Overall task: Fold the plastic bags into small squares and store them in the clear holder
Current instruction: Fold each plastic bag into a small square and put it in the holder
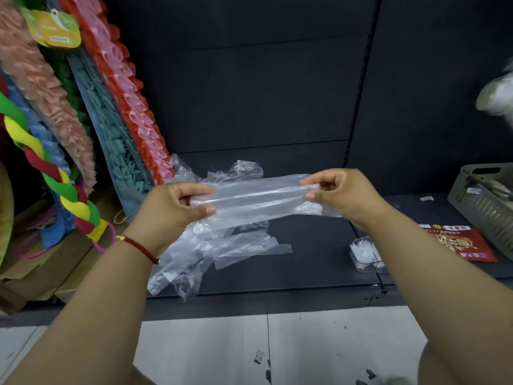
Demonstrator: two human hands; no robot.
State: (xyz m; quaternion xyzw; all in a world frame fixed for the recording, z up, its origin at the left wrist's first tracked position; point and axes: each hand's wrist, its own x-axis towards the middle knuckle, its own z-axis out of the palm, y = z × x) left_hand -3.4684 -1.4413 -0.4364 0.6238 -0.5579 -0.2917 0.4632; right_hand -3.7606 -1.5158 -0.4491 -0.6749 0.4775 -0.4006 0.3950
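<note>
Stretching the plastic strip [255, 197] taut, pinched between left hand [177, 204] and right hand [338, 195], it should be folded end over end squarely.

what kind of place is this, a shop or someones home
Most likely a shop aisle. Dark metal shelving holds loose stock, colourful frilly goods with a retail hang tag lean at the left, and a red printed packet lies by a grey basket.

Soft, even light fell from overhead, leaving only faint shadows. The dark shelf [305, 262] soaked it up; the clear plastic [258, 198] gave pale glints. Edges bowed with wide-angle distortion, and the far right blurred.
</note>
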